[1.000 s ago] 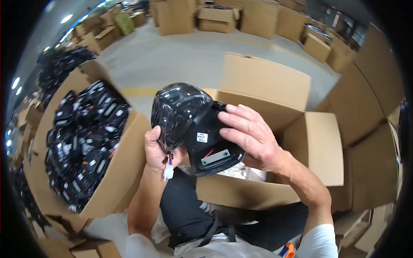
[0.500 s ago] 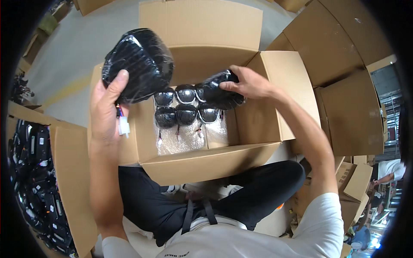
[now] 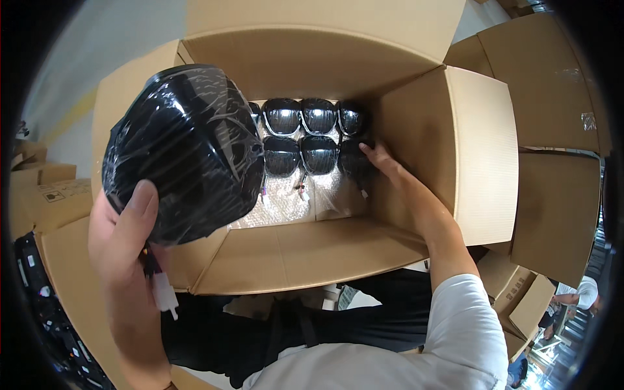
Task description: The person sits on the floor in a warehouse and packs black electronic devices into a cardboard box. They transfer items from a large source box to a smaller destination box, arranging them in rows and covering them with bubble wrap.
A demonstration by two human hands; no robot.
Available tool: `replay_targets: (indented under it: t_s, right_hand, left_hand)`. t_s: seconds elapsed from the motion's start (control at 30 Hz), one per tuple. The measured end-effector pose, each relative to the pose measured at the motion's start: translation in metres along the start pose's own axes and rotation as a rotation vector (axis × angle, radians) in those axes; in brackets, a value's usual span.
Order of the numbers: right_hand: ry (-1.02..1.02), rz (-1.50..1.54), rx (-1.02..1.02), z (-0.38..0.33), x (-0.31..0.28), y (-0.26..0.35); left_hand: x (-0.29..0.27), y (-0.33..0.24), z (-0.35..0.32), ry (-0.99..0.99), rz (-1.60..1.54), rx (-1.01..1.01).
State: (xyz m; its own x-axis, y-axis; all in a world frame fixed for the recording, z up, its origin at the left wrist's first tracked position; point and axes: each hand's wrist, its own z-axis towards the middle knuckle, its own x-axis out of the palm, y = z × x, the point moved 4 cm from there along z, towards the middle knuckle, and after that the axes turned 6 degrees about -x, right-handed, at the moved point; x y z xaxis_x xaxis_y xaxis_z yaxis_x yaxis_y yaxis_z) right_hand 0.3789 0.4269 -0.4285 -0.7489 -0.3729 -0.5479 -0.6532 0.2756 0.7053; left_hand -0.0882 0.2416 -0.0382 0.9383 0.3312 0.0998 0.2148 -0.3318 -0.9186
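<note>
My left hand (image 3: 120, 227) grips a black glossy housing (image 3: 188, 153) wrapped in clear film, thumb on its near face. From the housing hangs a short cable with a white connector plug (image 3: 164, 296). It is held above the left side of an open cardboard box (image 3: 312, 273). Down in the box, my right hand (image 3: 383, 159) is closed on a similar film-wrapped black housing (image 3: 354, 159) at the right end of the near row; its fingers are partly hidden. Two rows of such housings (image 3: 281, 156) stand on bubble wrap (image 3: 286, 207), with cables toward me.
The box's right flap (image 3: 484, 156) is folded outward. At the left, another box holds many black parts (image 3: 49, 318). Tall cartons (image 3: 552, 214) stand at the right, with a smaller open carton (image 3: 530, 305) below them. A person in a white top (image 3: 588, 292) is at the far right.
My right hand has lowered its housing to the right end of the near row. My left hand and its housing look nearer and lower in the view. The view has shifted closer over the box.
</note>
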Motion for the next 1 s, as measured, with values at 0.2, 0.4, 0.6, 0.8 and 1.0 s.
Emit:
replay_targets:
  t_s: [0.2, 0.4, 0.6, 0.8, 1.0]
  right_hand:
    - [0.02, -1.379, -0.293, -0.047, 0.053, -0.006]
    - [0.557, -0.428, -0.383, -0.052, 0.041, 0.151]
    - [0.749, 1.072, -0.381, -0.201, 0.063, 0.403]
    - [0.085, -0.149, -0.813, -0.165, 0.046, 0.407]
    - [0.739, -0.03, -0.074, -0.103, 0.218, 0.189]
  left_hand:
    - [0.005, 0.009, 0.0, -0.038, -0.068, -0.129]
    - [0.014, 0.005, -0.001, 0.081, -0.382, -0.14]
    - [0.018, 0.018, 0.003, 0.158, -0.319, -0.03]
    - [-0.011, 0.012, -0.006, -0.149, 0.01, -0.093]
    - [-0.015, 0.002, -0.01, 0.023, 0.053, -0.047]
